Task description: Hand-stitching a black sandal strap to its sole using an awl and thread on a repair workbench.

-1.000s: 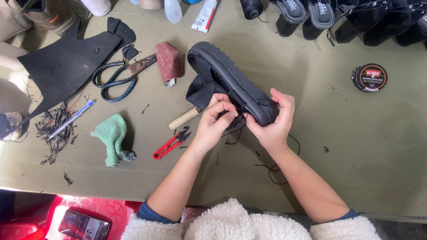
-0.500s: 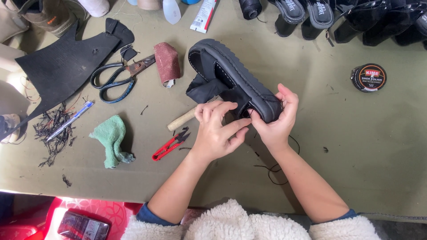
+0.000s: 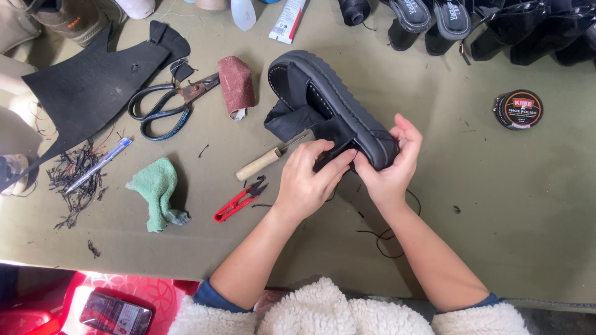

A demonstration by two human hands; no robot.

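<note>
Shifted lower, left hand [image 3: 307,183] and right hand [image 3: 391,167] grip the chunky-soled black shoe [image 3: 329,102].

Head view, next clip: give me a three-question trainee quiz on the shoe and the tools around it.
1. True or false: both hands touch the black shoe.
2. Which tool lies closest to the left hand? A) scissors B) red thread snips C) blue pen
3. What round thing sits on the table to the right of the right hand?

Key
1. True: the left hand pinches the dark upper, the right hand cups the sole's end.
2. B.
3. A shoe polish tin, lid on.
</note>
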